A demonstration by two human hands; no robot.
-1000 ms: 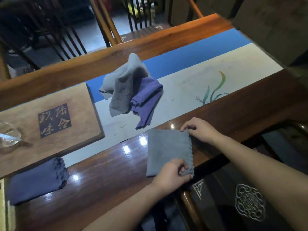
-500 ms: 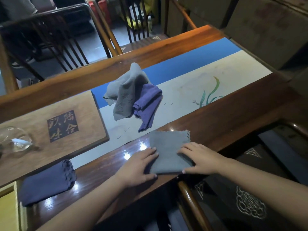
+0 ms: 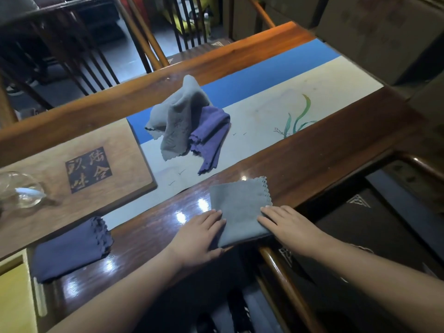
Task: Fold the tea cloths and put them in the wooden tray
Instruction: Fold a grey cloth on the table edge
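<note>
While both hands press flat, the folded grey cloth [image 3: 240, 210] lies on the tabletop [image 3: 324, 164] at its near edge. Head view: left hand [image 3: 199, 239] w/ straight fingers on the cloth's left side, right hand [image 3: 286, 224] likewise on its right; neither grips anything. Folded blue cloth [image 3: 72, 248] sits well to the left, near what may be the wooden tray [image 3: 14, 296] at the frame's corner. Crumpled grey cloth [image 3: 175, 121] & purple cloth [image 3: 211, 135] wait, unfolded, on the runner [image 3: 288, 111]. Risk: cloth's near corner overhangs the edge, so a careless lift could unfold it or drop it.
</note>
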